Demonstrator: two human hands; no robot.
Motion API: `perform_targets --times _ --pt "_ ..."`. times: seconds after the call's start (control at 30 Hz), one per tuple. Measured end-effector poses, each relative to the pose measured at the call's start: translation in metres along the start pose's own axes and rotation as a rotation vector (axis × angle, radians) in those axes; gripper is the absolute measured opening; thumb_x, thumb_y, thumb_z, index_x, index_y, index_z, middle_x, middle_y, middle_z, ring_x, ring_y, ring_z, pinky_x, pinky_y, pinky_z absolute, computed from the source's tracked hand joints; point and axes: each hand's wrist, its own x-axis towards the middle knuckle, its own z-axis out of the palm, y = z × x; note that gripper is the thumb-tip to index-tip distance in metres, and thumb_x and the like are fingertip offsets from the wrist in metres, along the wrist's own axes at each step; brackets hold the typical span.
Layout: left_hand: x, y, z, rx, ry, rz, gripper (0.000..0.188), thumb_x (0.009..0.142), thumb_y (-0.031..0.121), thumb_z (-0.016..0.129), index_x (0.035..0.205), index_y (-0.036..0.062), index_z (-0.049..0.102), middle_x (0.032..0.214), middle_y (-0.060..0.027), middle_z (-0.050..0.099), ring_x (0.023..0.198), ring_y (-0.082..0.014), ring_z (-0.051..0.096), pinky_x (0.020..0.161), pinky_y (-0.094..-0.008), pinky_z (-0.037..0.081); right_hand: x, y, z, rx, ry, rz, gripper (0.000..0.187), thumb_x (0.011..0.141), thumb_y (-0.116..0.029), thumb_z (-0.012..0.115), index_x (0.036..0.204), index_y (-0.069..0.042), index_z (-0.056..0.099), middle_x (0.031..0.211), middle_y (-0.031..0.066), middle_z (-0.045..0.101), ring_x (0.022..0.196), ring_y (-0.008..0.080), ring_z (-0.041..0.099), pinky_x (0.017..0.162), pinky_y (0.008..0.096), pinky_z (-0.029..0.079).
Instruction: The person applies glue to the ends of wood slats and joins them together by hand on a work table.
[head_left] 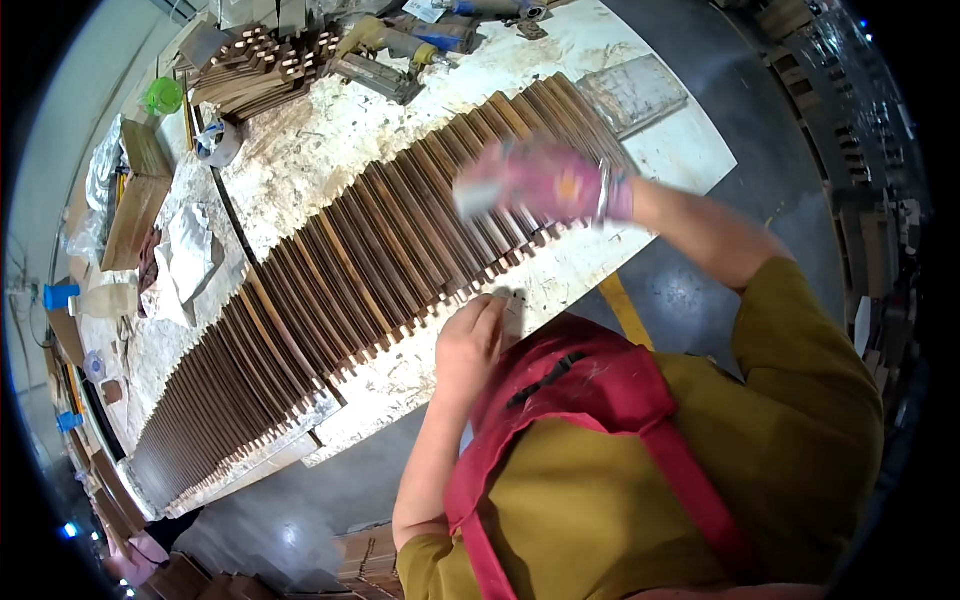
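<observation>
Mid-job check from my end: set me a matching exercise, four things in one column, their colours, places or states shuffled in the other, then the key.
Column one
1. Right hand
2. Left hand
3. Wooden strips
4. Flat grey slab

Column two
A. Dark brown, side by side in a long row
B. Bare, at the near side of the white table
C. Lying just past the row's right end
D. Gloved in pink, blurred, above the row

Pairs: 1-D, 2-B, 3-A, 4-C

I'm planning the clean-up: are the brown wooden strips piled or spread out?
Spread in a long row: the wooden strips run side by side along the worktable.
</observation>
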Motion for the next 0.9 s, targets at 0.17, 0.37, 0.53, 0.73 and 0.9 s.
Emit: perform_targets --times 0.17,0.37,0.53,0.73,0.9 --pt "0.015 0.003 0.013 -0.068 -0.023 -0.049 0.020 0.083 0.005 0.065 0.103 0.0032 0.064 0.102 -0.0147 0.064 0.088 -0.0347 0.064 0.076 -0.0393 0.053 0.016 0.088 0.025 0.069 0.110 0.302 0.035 0.092 -0.020 0.053 0.128 -0.021 0.053 0.108 0.0040 0.060 0.092 0.0253 0.062 0.080 0.0408 0.050" --pt "0.014 0.003 0.020 -0.047 -0.001 -0.108 0.016 0.085 0.006 0.064 0.101 0.0023 0.064 0.102 -0.0152 0.065 0.089 -0.0345 0.064 0.078 -0.0390 0.053 -0.003 0.051 -0.003 -0.192 -0.124 0.123 0.043 0.091 -0.023 0.056 0.133 -0.024 0.048 0.109 0.0043 0.059 0.096 0.0219 0.062 0.083 0.0380 0.049" --pt "0.019 0.008 0.019 -0.050 -0.050 -0.121 0.015 0.086 0.007 0.063 0.100 0.0026 0.064 0.101 -0.0149 0.065 0.089 -0.0343 0.064 0.078 -0.0390 0.053 0.020 0.079 0.028 -0.355 0.194 0.137 0.043 0.091 -0.024 0.056 0.133 -0.024 0.048 0.104 0.0027 0.057 0.088 0.0207 0.059 0.076 0.0391 0.050" --pt "0.013 0.000 0.019 -0.043 0.006 -0.099 0.014 0.086 0.007 0.062 0.099 0.0020 0.064 0.096 -0.0143 0.064 0.084 -0.0338 0.063 0.074 -0.0389 0.052 -0.051 0.029 0.021 -0.226 -0.036 -0.114 0.040 0.091 -0.024 0.057 0.131 -0.025 0.054 0.104 0.0041 0.056 0.098 0.0205 0.057 0.082 0.0368 0.049" --pt "0.018 0.003 0.010 -0.143 -0.046 -0.048 0.016 0.087 0.008 0.061 0.102 0.0018 0.063 0.101 -0.0144 0.063 0.088 -0.0341 0.063 0.078 -0.0391 0.052 -0.097 0.019 -0.018 0.234 -0.088 0.048 0.038 0.084 -0.018 0.060 0.122 -0.014 0.060 0.099 0.0092 0.063 0.090 0.0227 0.064 0.082 0.0394 0.052"
